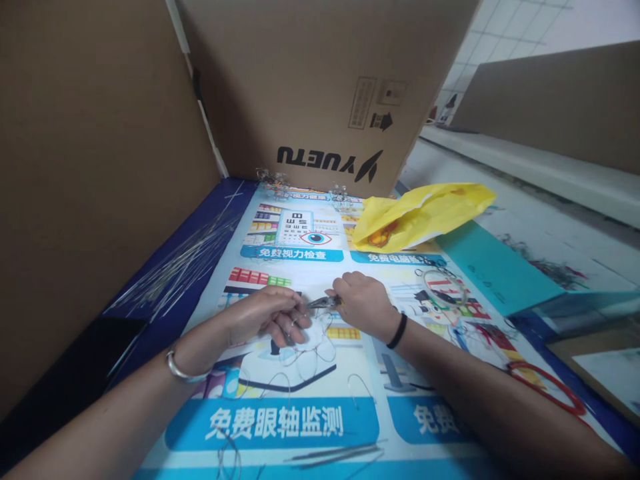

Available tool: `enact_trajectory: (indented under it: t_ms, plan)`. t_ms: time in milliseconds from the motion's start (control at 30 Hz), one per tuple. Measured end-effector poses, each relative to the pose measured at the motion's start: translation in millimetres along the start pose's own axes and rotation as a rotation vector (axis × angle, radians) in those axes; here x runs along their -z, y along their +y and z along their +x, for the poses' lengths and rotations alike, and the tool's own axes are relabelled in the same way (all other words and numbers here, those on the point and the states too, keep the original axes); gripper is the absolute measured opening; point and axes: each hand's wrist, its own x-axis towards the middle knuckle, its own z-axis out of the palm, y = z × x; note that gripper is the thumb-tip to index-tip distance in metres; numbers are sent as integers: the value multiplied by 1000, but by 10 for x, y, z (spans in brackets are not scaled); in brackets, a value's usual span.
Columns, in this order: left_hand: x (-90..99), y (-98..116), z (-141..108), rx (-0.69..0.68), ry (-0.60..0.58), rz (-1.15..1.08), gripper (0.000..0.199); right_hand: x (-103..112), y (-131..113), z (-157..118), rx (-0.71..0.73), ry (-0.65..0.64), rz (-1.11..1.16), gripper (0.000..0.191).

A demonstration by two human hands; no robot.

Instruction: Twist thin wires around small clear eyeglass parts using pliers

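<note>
With fingers of the right hand wrapped firmly round, grips needle-nose pliers lengthwise across the view, nose towards the left hand. Curls left fingers loosely, tips just beside that nose; cannot tell whether pinching the bent wire loops, visible just below, nearer left than right, over an eye-check poster.

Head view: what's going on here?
A person is working thin wire with both hands over a printed poster. The right hand grips small pliers, their tips close to the fingertips of the left hand, which holds the wire. Rounded wire loops show just below the hands; the exact contact at the tips is too small to tell. Loose straight wires lie to the left, and a yellow bag lies beyond the right hand.
</note>
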Motion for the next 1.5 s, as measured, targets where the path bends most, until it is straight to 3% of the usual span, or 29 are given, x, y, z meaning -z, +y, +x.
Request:
enact_trajectory:
  t_ms: [600, 1067, 1267, 1500]
  plan:
    - [0, -13, -8, 17, 21, -32, 21, 13, -13, 6, -5, -73, 15, 26]
    - [-1, 0, -22, 27, 7, 7, 19, -25, -14, 3, 24, -7, 6, 30]
    - [-26, 39, -29, 58, -53, 125, 20, 15, -36, 6, -15, -34, 17, 26]
    - [-77, 28, 3, 66, 31, 151, 20, 14, -26, 6, -56, -87, 47, 13]
